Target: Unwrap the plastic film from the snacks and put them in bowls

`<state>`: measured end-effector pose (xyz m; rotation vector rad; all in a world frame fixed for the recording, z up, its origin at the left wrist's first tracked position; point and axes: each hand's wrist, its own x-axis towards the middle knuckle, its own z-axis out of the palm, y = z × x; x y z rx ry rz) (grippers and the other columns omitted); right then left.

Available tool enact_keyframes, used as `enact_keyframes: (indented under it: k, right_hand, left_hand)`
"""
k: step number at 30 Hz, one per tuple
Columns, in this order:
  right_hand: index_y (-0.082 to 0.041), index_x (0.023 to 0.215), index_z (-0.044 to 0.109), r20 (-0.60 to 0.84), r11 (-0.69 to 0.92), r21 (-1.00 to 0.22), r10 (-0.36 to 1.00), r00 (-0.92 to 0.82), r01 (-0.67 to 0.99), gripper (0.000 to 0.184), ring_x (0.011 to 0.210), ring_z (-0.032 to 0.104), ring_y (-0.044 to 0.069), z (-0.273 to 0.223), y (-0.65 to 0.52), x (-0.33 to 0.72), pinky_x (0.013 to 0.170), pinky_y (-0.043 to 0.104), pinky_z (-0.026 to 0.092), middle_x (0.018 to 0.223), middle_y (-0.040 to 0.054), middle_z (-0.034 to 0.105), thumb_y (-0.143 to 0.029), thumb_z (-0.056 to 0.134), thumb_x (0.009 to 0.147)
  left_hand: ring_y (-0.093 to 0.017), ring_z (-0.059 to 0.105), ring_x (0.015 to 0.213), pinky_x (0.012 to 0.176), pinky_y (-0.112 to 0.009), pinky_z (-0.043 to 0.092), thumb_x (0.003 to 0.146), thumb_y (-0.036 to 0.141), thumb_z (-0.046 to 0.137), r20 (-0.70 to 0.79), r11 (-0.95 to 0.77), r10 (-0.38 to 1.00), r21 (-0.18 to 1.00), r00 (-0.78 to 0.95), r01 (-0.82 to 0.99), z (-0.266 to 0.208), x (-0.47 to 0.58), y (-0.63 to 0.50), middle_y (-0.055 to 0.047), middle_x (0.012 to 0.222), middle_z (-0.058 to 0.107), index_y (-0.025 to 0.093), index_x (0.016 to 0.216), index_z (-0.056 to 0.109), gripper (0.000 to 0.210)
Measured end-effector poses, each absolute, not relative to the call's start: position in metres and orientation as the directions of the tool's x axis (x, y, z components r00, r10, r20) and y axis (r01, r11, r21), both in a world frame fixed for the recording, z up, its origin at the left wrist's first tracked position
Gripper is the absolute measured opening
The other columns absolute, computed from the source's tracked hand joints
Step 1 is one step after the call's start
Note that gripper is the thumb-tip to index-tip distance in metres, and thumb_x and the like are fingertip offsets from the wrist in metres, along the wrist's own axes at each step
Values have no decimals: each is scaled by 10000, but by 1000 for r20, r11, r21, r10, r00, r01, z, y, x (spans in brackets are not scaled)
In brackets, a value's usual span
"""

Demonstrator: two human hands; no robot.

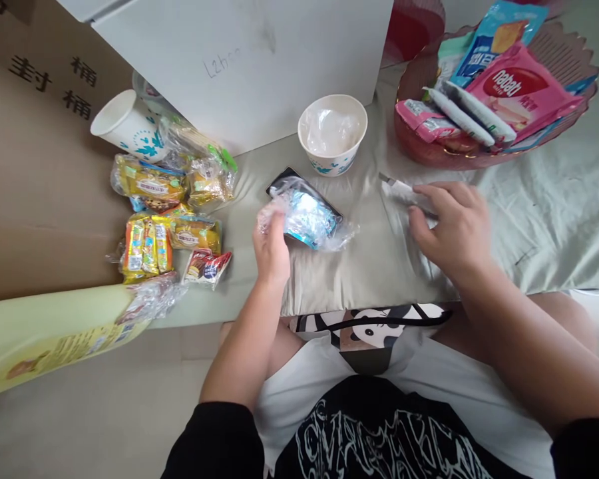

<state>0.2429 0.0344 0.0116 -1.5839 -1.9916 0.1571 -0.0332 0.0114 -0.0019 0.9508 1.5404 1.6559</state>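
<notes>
My left hand (272,249) is closed on a crinkled clear plastic wrapper (337,239) with a shiny blue packet (304,216) in or under it. Beneath these lies a flat black object (285,175), perhaps a phone, mostly covered. Over to the right, my right hand (454,226) has its thumb and fingers around a slim white utility knife (403,191). The knife's metal tip points left, and it lies at or just above the cloth. Beyond the blue packet stands a paper bowl (332,163) lined with clear plastic.
A pink basket (429,156) of packaged snacks stands at the back right. Several wrapped snacks (150,246) and a tilted paper cup (124,126) lie at left, beside a cardboard box (24,173). A white box (259,73) borders the back of the cloth-covered table (249,193).
</notes>
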Motion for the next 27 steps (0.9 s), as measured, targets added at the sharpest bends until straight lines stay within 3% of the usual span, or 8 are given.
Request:
enact_keyframes:
  k: [4, 7, 9, 12, 15, 20, 22, 27]
  right_hand:
    - [-262, 1177, 655, 398, 525, -537, 848, -350, 661, 290, 1065, 655, 322, 11, 24, 227, 933, 513, 515, 1154, 128, 688, -291, 581, 897]
    - [-259, 1232, 618, 446, 656, -600, 749, -490, 458, 363, 1134, 649, 318, 9, 16, 213, 951, 510, 529, 1210, 127, 675, -330, 636, 876]
    - [-258, 1142, 642, 468, 677, -625, 723, -508, 388, 263, 1020, 679, 283, 7, 13, 208, 922, 484, 539, 1038, 92, 712, -312, 631, 884]
    - [-256, 906, 653, 417, 595, -671, 796, -438, 443, 89, 694, 637, 194, 8, 12, 207, 749, 381, 547, 708, 13, 651, -230, 568, 912]
    - [-245, 849, 647, 328, 444, -730, 894, -305, 519, 107, 571, 560, 153, 11, 14, 211, 576, 304, 479, 640, -6, 609, -217, 563, 909]
    - [-215, 785, 649, 416, 639, -692, 733, -538, 336, 193, 793, 651, 193, 11, 17, 212, 733, 357, 525, 920, 80, 710, -270, 533, 929]
    - [-214, 779, 628, 383, 669, -689, 663, -643, 278, 230, 762, 642, 182, 8, 16, 210, 740, 355, 517, 880, 64, 711, -293, 506, 957]
    - [-229, 873, 572, 367, 544, -692, 831, -418, 474, 109, 717, 598, 187, 2, 11, 201, 667, 331, 503, 789, 39, 622, -314, 560, 941]
  left_hand:
    - [-165, 708, 909, 819, -246, 561, 862, 521, 660, -86, -56, 828, 970, -554, -235, 11, -34, 15, -16, 859, 722, 206, 812, 686, 319]
    - [-167, 719, 776, 674, -247, 572, 858, 478, 665, -296, 107, 875, 890, -383, -443, 24, -35, 12, -18, 769, 709, 207, 763, 654, 288]
    - [-175, 722, 710, 625, -264, 580, 874, 448, 650, -378, 214, 890, 839, -253, -500, 32, -33, 9, -15, 720, 697, 209, 750, 638, 269]
    - [-167, 711, 629, 567, -258, 581, 881, 388, 622, -458, 304, 871, 787, -178, -537, 39, -31, 9, -6, 677, 694, 210, 776, 634, 207]
    - [-143, 699, 578, 544, -227, 574, 885, 308, 574, -529, 324, 817, 750, -229, -576, 40, -29, 13, -4, 650, 695, 195, 781, 616, 160]
    - [-142, 733, 671, 611, -224, 594, 885, 279, 559, -544, 281, 787, 736, -291, -616, 41, -32, 17, -14, 723, 727, 195, 781, 569, 134]
    - [-154, 741, 752, 648, -243, 602, 881, 316, 582, -520, 291, 823, 731, -228, -617, 42, -33, 15, -17, 796, 737, 206, 775, 542, 159]
    - [-151, 674, 704, 589, -272, 540, 837, 383, 655, -476, 395, 880, 722, 6, -568, 39, -27, 9, -16, 901, 695, 224, 785, 515, 218]
